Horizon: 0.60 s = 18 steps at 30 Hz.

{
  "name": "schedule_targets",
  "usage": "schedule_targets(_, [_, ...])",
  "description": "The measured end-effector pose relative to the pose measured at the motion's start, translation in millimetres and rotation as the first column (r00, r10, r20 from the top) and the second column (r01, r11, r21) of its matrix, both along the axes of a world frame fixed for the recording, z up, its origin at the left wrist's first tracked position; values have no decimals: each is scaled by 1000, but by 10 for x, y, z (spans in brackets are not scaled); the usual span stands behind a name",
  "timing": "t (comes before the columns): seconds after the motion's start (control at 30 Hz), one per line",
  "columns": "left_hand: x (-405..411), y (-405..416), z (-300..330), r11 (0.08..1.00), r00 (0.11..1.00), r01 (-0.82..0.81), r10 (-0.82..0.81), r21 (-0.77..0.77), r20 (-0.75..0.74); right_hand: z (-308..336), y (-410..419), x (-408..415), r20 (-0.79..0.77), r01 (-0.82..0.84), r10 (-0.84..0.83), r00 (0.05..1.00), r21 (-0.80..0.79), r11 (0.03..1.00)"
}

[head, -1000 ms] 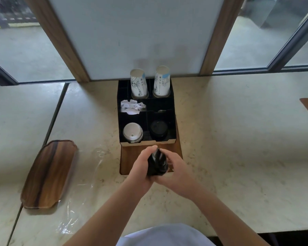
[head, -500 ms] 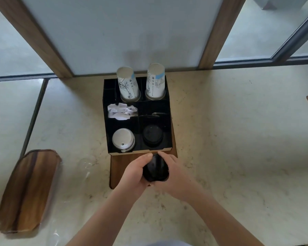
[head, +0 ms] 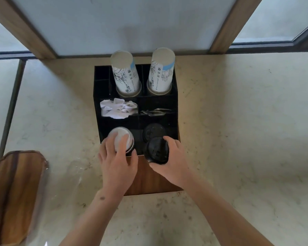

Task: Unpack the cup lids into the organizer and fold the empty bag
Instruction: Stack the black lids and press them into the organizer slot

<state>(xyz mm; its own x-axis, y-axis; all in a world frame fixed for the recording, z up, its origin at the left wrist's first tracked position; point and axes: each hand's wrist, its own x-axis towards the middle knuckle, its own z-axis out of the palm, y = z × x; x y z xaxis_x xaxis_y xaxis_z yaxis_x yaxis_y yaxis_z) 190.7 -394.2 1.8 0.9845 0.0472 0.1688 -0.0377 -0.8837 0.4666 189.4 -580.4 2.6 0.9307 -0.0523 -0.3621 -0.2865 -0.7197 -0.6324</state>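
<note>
Fingers of the right hand point(head: 174, 157) are curled round a stack of black lids point(head: 156, 151), thumb on the near side and fingertips over the far rim — a firm wrap-around hold, with the stack's round top face turned up toward the camera. The stack hangs over the front edge of the black organizer point(head: 174, 103), just in front of and slightly above the front-right compartment, where more black lids point(head: 153, 132) already lie. So the open slot is directly ahead of the fingers, away from the body, and the stack's short axis is tipped a little toward the viewer; my reading is that it has to be levelled and carried a touch forward before it will drop squarely onto the lids below.

Fingers of the left hand point(head: 116, 160) are spread and only gently bent, laid over the top of the white lids point(head: 122, 139) in the front-left compartment — pressing or steadying them, not pinching. That hand is beside the target slot but holds nothing; the right hand is the one placed to make the drop.

Two upturned paper cups point(head: 126, 75) stand in the back compartments, crumpled white paper point(head: 117, 110) in the middle-left one. The clear plastic bag point(head: 75, 167) lies flat on the marble surface point(head: 238, 130) to the left, between the organizer and a wooden tray point(head: 16, 192), touched by neither hand and judging by that not yet folded.
</note>
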Motion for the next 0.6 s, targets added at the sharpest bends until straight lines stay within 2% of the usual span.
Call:
schedule_targets(0.07, [86, 128, -91, 996, 996, -60, 64, 67, -55, -19, 44, 40, 20, 18, -17, 1000, -53, 998])
schedule_targets(0.2, [195, 204, -243, 996, 987, -72, 79, 51, -143, -37, 118, 59, 64, 26, -17, 998, -138, 990])
schedule_targets(0.3, [273, 108, -318, 993, 981, -113, 108, -22, -163, -8, 164, 98, 158, -5, 57, 986, -311, 950])
schedule_targets(0.4, [297, 34, -358, 987, 976, -157, 152, -19, -158, 36, 193, 202, 213, 4, 107, 971, -464, 886])
schedule_targets(0.5, [302, 25, -361, 984, 974, -174, 167, -36, -151, 52, 203, 335, 180, 1, 105, 978, -509, 861])
schedule_targets(0.6, [306, 13, -350, 982, 975, -181, 171, -56, -143, 47, 230, 403, 60, -25, 60, 996, -470, 882])
